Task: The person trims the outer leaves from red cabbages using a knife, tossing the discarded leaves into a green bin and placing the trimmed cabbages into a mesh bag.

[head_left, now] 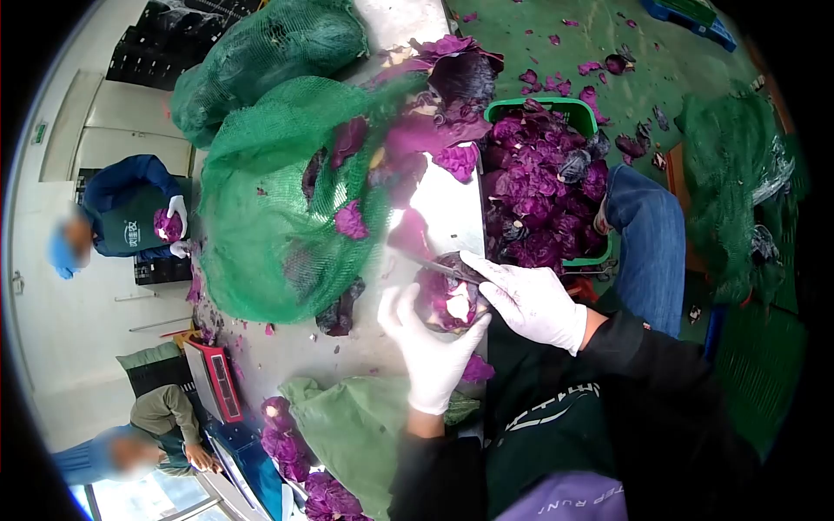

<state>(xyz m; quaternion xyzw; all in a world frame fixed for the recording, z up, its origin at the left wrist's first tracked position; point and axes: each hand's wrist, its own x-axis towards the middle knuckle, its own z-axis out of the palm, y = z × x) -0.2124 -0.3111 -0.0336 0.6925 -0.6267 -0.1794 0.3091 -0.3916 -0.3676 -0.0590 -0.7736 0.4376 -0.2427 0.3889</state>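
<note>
My left hand [426, 352], in a white glove, is closed around a red cabbage [453, 300] just over the table edge. Pale cut patches show on the head's near side. Gloved in white too, my right hand [534, 300] grips a knife [426, 262]; its handle is mostly hidden by the fingers. The blade lies across the top of the cabbage, and loose purple leaf pieces [408, 230] are blurred beside it. Beyond the hands, a green mesh bag [287, 208] with some leaves on it spreads over the table [347, 347].
A green crate [543, 106] heaped with purple leaves stands right of the table, beside my jeans-clad knee [647, 243]. A full mesh sack [269, 56] lies at the back. Two people work across the table, one holding a cabbage [168, 225]. A red-framed scale [213, 380] stands left.
</note>
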